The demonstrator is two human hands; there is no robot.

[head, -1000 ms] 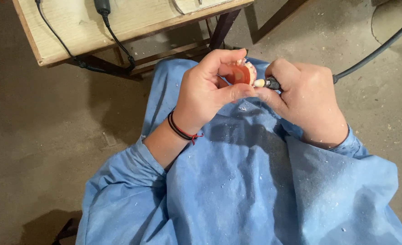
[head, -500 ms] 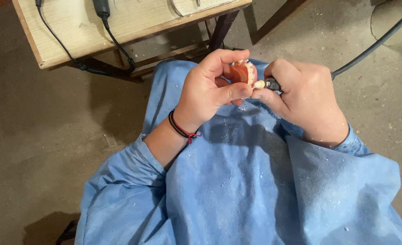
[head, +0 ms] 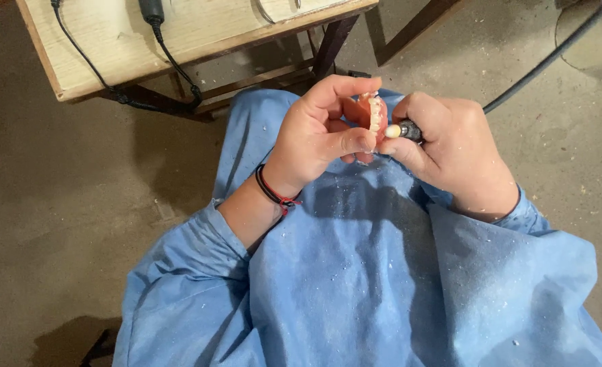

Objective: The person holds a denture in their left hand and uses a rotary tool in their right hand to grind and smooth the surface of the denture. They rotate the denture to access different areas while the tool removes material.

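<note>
Far left: bare concrete floor (head: pixel 56 204), dusty, with a dark patch near the bottom edge.

Upper left: a pale wooden bench (head: pixel 199 34) on dark legs. Two black cords (head: pixel 172 64) hang over its front edge and loop under it.

Lower left to centre: a blue gown (head: pixel 341 285) covers the lap, flecked with white dust. The left sleeve is pushed up the forearm. A red-and-black band (head: pixel 273 192) sits on the left wrist.

Centre: left hand (head: pixel 318 139), raised above the lap and closed on a denture (head: pixel 372 112). The thumb lies across the front and the fingers curl over the top and behind. The denture stands on edge, pink base, with its row of pale teeth facing right. Only a narrow strip of it shows between the fingers.

Just right of it: a small rounded pale tip (head: pixel 392 130) of a handpiece (head: pixel 409 129). The tip sits at the denture's edge; actual contact cannot be told. The dark barrel is mostly hidden.

Right of centre: right hand (head: pixel 450 153), fisted tight round the handpiece, knuckles up, thumb bracing toward the left hand. The two hands touch at the thumbs.

Upper right: a black cable (head: pixel 552 58) runs from behind the right hand up toward the top right corner, across the floor.
</note>
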